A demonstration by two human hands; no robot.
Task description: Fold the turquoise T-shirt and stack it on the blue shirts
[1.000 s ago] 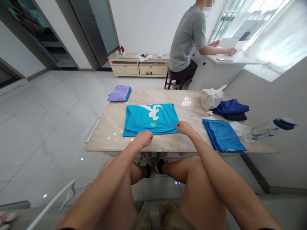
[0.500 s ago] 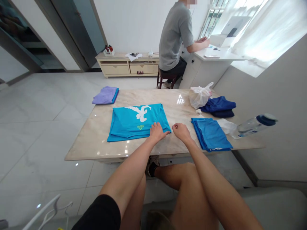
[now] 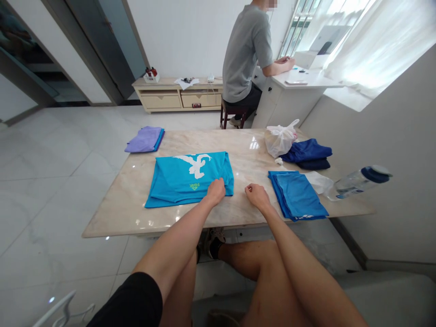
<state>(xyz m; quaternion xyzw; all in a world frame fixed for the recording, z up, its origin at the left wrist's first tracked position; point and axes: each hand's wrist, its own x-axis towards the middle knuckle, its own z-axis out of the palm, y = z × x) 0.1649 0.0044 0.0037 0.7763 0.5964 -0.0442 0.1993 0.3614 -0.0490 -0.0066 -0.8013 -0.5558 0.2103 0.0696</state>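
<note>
A turquoise T-shirt with a white figure print and green lettering lies folded into a wide rectangle on the marble table. At its right part, my left hand is closed on the fabric in a pinch. My right hand hovers or rests just right of the shirt, apart from it, with fingers curled together and nothing visible in them. Beyond that hand lies a stack of folded blue clothes at the table's near right edge.
Folded purple and blue clothes sit at the far left corner. On the right are a white plastic bag, dark blue clothing, crumpled white plastic and a water bottle. A person sits at a white desk beyond.
My left hand has gone from spread fingers on the shirt to a pinch slightly left. The shirt's right end is drawn inward. My right hand stays curled. The view has shifted slightly.
</note>
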